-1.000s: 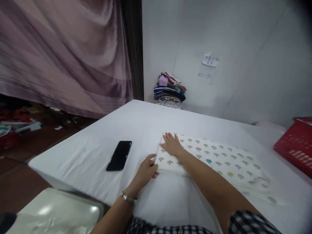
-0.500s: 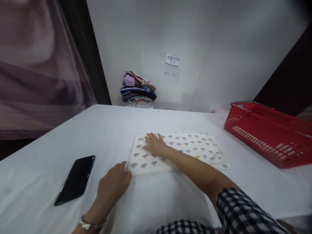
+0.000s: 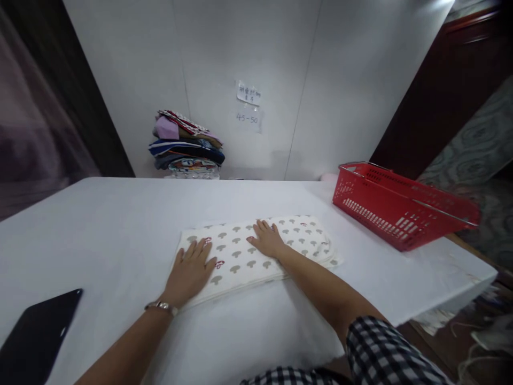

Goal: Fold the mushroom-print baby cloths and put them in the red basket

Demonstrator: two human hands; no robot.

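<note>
A folded white cloth printed with small grey and red mushrooms lies flat on the white table. My left hand rests palm down on its left end, fingers spread. My right hand lies flat on the middle of the cloth, fingers stretched out. Neither hand grips anything. A metal watch sits on my left wrist.
A red plastic basket stands at the table's right side near the edge. A black phone lies at the front left. A stack of folded clothes sits against the back wall under a paper note.
My view has swung right, so the basket is now in full view. My left hand moved from the cloth's edge onto its top; my right hand slid to the cloth's middle.
</note>
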